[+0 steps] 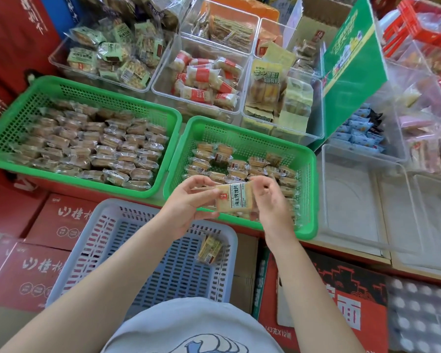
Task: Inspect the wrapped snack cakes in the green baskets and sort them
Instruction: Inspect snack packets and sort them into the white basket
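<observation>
Left hand [186, 200] and right hand [270, 200] pinch a wrapped snack cake [233, 198] with a Chinese-printed label.

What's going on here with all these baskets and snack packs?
A person is checking wrapped snack cakes one at a time. Both the left hand and the right hand hold one pack up over the right green basket, which is partly filled. The left green basket is packed with neat rows. A grey basket nearer the person holds a single pack.
</observation>
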Demonstrator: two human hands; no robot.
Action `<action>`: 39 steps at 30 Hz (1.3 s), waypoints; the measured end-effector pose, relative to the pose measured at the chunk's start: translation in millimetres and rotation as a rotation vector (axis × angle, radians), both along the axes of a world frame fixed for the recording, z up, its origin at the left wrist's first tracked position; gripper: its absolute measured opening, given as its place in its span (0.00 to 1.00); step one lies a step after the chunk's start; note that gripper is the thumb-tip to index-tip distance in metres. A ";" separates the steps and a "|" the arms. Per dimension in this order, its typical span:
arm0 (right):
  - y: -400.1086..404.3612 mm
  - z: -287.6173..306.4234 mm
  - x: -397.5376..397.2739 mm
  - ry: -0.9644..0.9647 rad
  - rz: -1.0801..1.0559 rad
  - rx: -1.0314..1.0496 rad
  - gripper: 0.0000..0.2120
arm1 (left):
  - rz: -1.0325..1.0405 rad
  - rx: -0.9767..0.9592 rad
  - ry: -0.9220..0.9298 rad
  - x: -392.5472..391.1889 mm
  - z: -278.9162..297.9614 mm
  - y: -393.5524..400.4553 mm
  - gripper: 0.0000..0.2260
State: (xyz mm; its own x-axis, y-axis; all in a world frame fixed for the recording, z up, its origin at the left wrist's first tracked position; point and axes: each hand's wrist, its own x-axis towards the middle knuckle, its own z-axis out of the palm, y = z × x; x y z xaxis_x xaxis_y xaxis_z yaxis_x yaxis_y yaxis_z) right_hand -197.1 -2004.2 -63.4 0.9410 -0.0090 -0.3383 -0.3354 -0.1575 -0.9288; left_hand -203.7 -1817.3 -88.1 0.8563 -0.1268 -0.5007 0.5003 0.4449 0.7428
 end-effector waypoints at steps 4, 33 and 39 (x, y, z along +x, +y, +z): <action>0.1 -12.9 35.6 0.124 0.201 -0.136 0.12 | 0.002 0.148 0.027 34.3 -19.1 4.7 0.06; 32.3 -152.1 163.1 -0.537 0.581 -0.961 0.06 | -0.669 1.529 -0.583 126.8 -136.9 15.2 0.28; 38.8 -148.4 190.1 -0.321 0.521 -1.012 0.09 | -0.866 1.574 -0.515 129.5 -147.6 14.9 0.27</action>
